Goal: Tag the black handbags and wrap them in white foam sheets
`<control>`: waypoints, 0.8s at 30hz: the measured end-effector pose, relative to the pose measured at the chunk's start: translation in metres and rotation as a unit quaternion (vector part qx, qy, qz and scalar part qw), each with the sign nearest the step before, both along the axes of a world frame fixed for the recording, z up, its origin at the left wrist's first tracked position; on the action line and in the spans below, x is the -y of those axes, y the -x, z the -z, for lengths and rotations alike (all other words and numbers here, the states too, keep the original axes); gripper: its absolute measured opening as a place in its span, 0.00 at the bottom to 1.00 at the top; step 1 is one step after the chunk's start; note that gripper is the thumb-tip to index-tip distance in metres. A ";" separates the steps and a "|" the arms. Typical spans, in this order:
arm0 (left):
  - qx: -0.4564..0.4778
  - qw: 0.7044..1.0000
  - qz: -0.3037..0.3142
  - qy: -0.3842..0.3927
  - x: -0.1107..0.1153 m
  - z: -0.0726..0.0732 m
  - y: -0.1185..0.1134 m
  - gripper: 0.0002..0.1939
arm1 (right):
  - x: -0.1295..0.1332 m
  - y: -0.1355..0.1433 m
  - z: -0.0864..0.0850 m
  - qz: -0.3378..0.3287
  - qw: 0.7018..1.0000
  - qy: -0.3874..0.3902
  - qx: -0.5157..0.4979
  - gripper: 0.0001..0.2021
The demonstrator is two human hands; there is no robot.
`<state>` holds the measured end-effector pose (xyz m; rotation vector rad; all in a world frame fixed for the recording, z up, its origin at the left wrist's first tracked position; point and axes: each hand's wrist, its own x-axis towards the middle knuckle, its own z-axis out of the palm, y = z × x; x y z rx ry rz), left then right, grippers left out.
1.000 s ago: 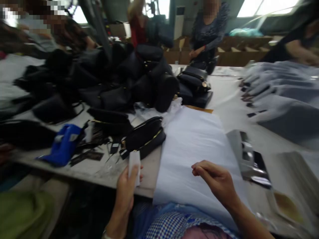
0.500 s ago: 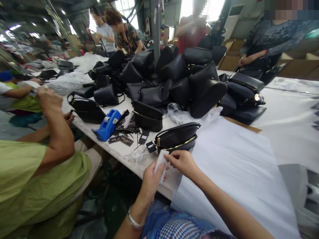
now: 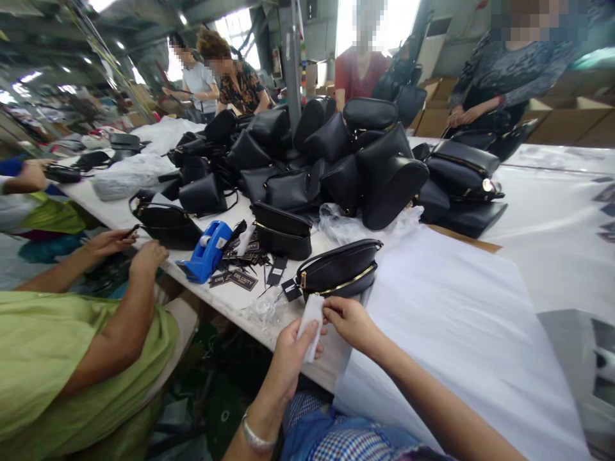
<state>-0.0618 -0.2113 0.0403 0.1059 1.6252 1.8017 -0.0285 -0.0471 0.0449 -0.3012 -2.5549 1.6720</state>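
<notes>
My left hand (image 3: 291, 349) is closed around a small folded white strip (image 3: 313, 315), thin and soft-looking like tissue or foam wrap, its thumb pressed on the front. At the strip's right edge, my right hand (image 3: 352, 325) is pinched with thumb and forefinger. Just beyond both hands a black handbag (image 3: 340, 272) with a gold zip stands on the table, and the strip's upper end reaches its lower edge. A black tag (image 3: 291, 290) lies by the bag's left end. To its left is a crumpled piece of clear plastic (image 3: 267, 307).
A blue tape dispenser (image 3: 207, 251), loose brand tags (image 3: 243, 280) and another black bag (image 3: 282, 232) stand to the left. Behind rises a heap of black bags (image 3: 336, 137). White sheets (image 3: 446, 307) cover the right side. A co-worker in green (image 3: 86, 352) sits close on my left.
The view has shifted slightly. My hands keep hold of the white strip, which now stands a little more upright. The co-worker's raised hand has come down to the table edge.
</notes>
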 end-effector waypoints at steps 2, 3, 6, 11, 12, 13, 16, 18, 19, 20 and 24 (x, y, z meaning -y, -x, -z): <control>0.006 1.000 -0.001 0.000 0.000 0.001 -0.001 0.25 | 0.003 0.003 0.009 0.018 0.999 0.038 -0.002 0.08; 0.007 1.000 -0.003 0.000 0.000 0.001 -0.001 0.25 | 0.005 0.004 0.013 0.024 0.998 0.064 -0.002 0.08; 0.008 1.000 -0.003 -0.002 0.000 0.000 0.001 0.24 | 0.009 0.012 0.022 0.023 0.991 0.133 0.006 0.08; 0.025 1.000 0.012 -0.008 0.001 -0.002 0.004 0.23 | 0.012 0.021 0.027 -0.006 0.980 0.198 0.024 0.07; 0.026 1.000 0.012 -0.007 0.001 -0.003 0.004 0.23 | 0.012 0.020 0.027 -0.007 0.978 0.207 0.025 0.08; 0.027 1.000 0.007 -0.006 0.001 -0.003 0.004 0.23 | 0.013 0.017 0.027 -0.003 0.976 0.214 0.025 0.09; 0.026 1.000 -0.010 -0.001 0.001 -0.002 0.001 0.23 | 0.014 0.007 0.023 0.025 0.970 0.241 0.018 0.18; 0.022 1.000 -0.012 -0.004 -0.001 -0.002 -0.001 0.23 | 0.016 0.001 0.018 0.038 0.961 0.273 0.016 0.25; 0.019 1.000 -0.012 -0.006 -0.002 -0.003 -0.002 0.23 | 0.016 0.000 0.015 0.041 0.959 0.281 0.016 0.27; 0.017 1.000 -0.013 -0.008 -0.003 -0.003 -0.003 0.24 | 0.017 0.000 0.012 0.041 0.959 0.279 0.017 0.27; 0.010 0.999 -0.033 -0.003 -0.007 -0.006 -0.004 0.26 | 0.016 -0.002 0.002 0.024 0.981 0.191 0.001 0.23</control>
